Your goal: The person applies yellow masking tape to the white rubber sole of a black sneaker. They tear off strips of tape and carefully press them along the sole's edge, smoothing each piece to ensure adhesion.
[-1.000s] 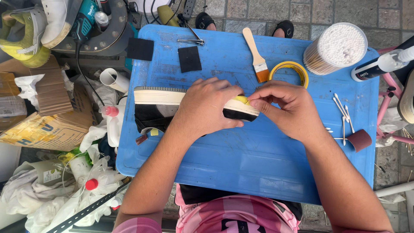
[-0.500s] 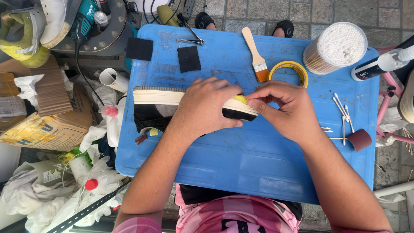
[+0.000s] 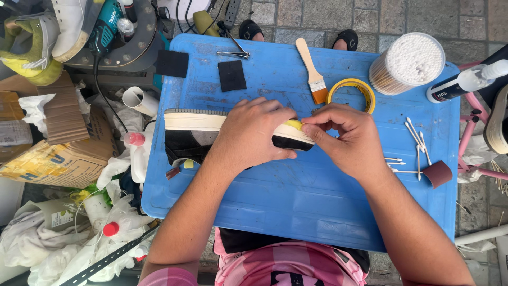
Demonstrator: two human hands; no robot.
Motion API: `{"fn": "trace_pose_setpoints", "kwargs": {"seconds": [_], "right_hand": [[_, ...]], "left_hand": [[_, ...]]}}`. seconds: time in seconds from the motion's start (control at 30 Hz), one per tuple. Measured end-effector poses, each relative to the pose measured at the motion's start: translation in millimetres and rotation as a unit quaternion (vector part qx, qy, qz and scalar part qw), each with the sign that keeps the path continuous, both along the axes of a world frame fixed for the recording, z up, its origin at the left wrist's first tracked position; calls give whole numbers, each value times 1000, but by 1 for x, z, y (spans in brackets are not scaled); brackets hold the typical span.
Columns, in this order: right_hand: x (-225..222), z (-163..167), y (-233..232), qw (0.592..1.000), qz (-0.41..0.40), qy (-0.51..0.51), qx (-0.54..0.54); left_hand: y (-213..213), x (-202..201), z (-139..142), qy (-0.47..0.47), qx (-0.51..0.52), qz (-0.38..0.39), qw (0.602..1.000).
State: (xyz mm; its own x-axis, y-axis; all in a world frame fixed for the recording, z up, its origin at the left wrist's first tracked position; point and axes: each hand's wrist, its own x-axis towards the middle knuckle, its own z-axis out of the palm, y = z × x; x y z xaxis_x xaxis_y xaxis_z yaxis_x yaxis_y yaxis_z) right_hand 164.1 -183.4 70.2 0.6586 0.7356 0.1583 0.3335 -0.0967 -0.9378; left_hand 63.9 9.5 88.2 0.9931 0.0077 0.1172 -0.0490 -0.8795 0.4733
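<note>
Shoe: lies on its side at the blue table's 9 o'clock edge, heel overhanging.
Left hand: closed over the shoe's middle, pressing it down.
Right hand: fingertips pinch yellow tape at the toe.
Risk: a hard pull could slide the shoe off that edge.
Room: open toward 6 o'clock; brush, tape roll, swabs crowd 12 to 3.

Bright, even daylight; soft shadows beneath hands on blue worktop; sharp throughout, slight wide-angle bending at edges.
</note>
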Motion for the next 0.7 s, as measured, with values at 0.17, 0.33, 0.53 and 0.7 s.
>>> {"fn": "trace_pose_setpoints", "kwargs": {"seconds": [0.17,0.33,0.53,0.7], "right_hand": [[0,-1,0,1000,-7,-14,-5],[-2,-1,1,1000,-11,-26,-2],[-3,0,2,999,-19,-37,-4],[-5,1,2,998,-27,-53,-9]], "left_hand": [[1,-1,1,1,1,-3,1000],[1,0,2,9,0,3,1000],[0,0,1,11,-1,4,1000],[0,0,0,7,-1,2,1000]]}}
